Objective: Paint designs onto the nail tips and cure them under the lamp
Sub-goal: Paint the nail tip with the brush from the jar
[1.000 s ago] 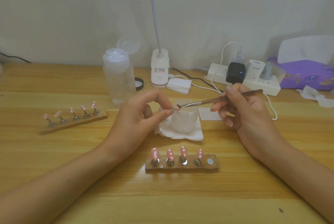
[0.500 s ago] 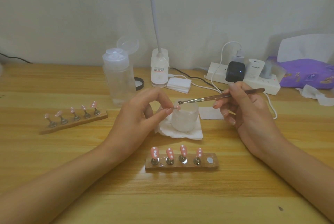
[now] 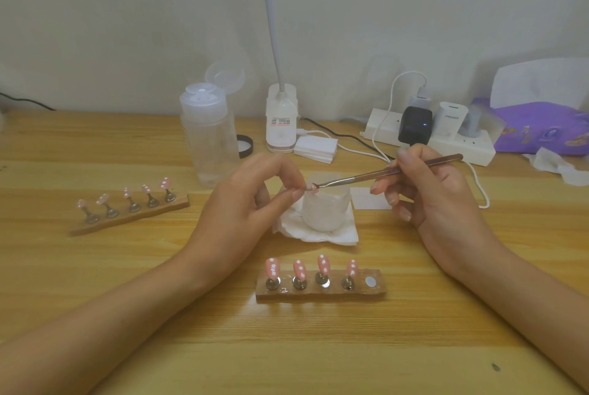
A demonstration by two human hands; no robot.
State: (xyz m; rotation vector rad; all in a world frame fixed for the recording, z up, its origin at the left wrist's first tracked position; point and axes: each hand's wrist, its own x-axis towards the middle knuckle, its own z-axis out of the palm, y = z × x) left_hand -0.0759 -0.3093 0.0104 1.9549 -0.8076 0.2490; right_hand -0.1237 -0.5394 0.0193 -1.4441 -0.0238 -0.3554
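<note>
My left hand pinches a small pink nail tip on its stand between thumb and fingertips, over a frosted cup. My right hand grips a thin metal dotting pen, whose tip touches that nail tip. A wooden holder near me carries several pink nail tips with white dots and one empty magnet spot at its right end. A second wooden holder with several pink tips lies to the left.
The cup stands on a white tissue. Behind are a clear pump bottle, a white lamp base with a gooseneck, a pad stack, a power strip with chargers, a purple tissue pack.
The pen tip dipped back down from slightly above the nail tip onto it. Both hands otherwise stayed where they were over the cup.
</note>
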